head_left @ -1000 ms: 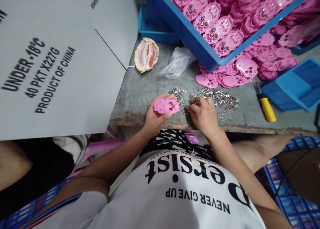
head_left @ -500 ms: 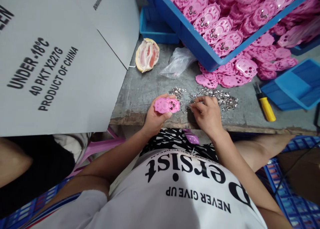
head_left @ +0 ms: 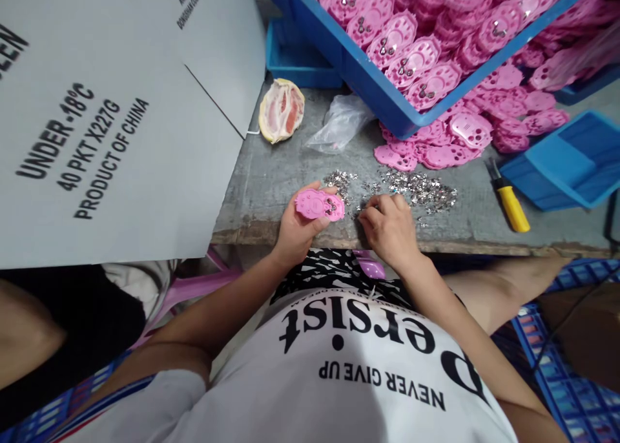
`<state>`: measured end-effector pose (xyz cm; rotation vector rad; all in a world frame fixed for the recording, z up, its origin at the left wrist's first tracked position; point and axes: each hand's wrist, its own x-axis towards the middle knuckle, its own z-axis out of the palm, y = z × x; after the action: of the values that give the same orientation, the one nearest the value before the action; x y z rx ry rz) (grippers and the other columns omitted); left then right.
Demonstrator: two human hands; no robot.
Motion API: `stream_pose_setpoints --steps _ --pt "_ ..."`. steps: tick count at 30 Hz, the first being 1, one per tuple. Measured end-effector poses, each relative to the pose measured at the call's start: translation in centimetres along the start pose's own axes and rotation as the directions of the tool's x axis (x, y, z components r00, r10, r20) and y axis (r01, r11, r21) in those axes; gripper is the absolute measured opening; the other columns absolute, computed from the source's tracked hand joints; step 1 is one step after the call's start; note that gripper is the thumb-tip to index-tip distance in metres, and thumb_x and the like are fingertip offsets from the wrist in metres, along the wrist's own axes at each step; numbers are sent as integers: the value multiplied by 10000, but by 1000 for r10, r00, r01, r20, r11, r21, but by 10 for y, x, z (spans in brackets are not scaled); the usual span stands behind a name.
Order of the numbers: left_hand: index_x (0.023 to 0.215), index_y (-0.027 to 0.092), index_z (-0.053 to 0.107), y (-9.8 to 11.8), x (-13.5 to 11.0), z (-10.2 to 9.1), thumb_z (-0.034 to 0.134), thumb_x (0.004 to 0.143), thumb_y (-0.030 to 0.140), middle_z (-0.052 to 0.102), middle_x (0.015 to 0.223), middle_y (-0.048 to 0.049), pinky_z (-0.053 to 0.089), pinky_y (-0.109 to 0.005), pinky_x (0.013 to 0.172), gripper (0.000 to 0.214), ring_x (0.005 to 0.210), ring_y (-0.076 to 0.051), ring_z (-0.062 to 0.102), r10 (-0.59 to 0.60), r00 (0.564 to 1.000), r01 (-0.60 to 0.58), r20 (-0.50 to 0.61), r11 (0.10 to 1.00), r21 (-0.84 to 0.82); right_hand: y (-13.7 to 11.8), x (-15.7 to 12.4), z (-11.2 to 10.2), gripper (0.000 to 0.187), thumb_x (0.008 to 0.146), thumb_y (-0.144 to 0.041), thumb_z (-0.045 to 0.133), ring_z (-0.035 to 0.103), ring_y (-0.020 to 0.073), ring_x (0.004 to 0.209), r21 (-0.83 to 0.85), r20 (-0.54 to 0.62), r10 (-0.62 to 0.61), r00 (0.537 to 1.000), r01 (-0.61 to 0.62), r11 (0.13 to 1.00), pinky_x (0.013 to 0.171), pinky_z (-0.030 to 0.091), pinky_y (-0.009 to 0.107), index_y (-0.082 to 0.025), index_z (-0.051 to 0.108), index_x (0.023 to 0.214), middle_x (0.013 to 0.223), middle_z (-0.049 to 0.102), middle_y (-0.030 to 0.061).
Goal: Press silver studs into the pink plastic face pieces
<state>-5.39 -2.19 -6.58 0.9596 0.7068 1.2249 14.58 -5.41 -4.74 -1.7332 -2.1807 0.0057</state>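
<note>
My left hand (head_left: pixel 298 226) grips a pink plastic shell (head_left: pixel 320 205) with small metal pieces set in it, held just above the grey table's (head_left: pixel 281 178) front edge. My right hand (head_left: pixel 387 226) rests beside it with its fingers curled in a pinch at the near edge of a heap of small silver metal parts (head_left: pixel 416 191). What the fingertips hold is too small to see. Another pink piece (head_left: pixel 372 267) lies in my lap.
A big blue bin (head_left: pixel 372 81) full of pink shells stands at the back, with more loose shells (head_left: pixel 450 136) spilled beside it. A yellow-handled tool (head_left: pixel 511 204), blue trays (head_left: pixel 566 162), a plastic bag (head_left: pixel 341 120), a fruit peel (head_left: pixel 281 110) and a large grey carton flap (head_left: pixel 111 120) surround the work spot.
My right hand has shifted slightly left along the near edge of the metal parts. The left hand keeps the pink shell in the same place.
</note>
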Motion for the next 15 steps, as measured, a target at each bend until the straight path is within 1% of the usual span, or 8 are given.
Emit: stream_pose_setpoints --steps 3,6,9,12,14,15 --pt "1304 237 562 5 0 1 890 690 294 688 1307 -122 476 -470 1105 699 1190 -256 674 -3 1000 3 0 1000 5 2 0 -2 207 955 -193 552 452 266 916 46 -26 7 1000 -6 999 770 382 403 -200 748 890 1030 666 107" --pt "1300 239 561 8 1 3 894 683 315 694 1292 -117 478 -462 1103 705 1180 -257 678 10 1000 -9 -22 1000 21 2 4 -3 214 963 -205 543 457 277 940 49 -40 3 999 -1 999 778 387 410 -208 757 972 1062 659 112" --pt "1291 245 563 9 1 5 888 684 305 694 1287 -107 474 -466 1108 692 1173 -255 682 1 999 -2 -33 1000 -6 2 11 0 229 973 -234 539 455 286 957 -8 4 -41 999 41 999 778 387 417 -222 767 956 1081 659 114" --pt "1285 246 564 12 0 7 865 698 307 696 1274 -109 481 -489 1098 662 1159 -272 691 -43 998 42 -37 999 -25 4 18 3 260 975 -206 511 462 287 953 -25 66 -68 995 70 997 782 392 423 -217 760 899 1071 662 121" --pt "1289 243 564 16 -2 8 827 725 314 704 1248 -109 493 -508 1082 626 1146 -288 700 -81 996 80 -41 996 -32 5 21 2 258 966 -180 503 478 283 948 48 75 -59 995 56 997 798 402 425 -209 748 891 1053 670 126" --pt "1295 241 561 18 -2 9 801 741 313 709 1225 -105 503 -516 1068 608 1133 -293 706 -101 994 99 -43 994 -41 6 21 0 241 960 -179 513 492 279 946 126 61 -33 998 25 992 807 408 421 -207 740 882 1034 678 124"
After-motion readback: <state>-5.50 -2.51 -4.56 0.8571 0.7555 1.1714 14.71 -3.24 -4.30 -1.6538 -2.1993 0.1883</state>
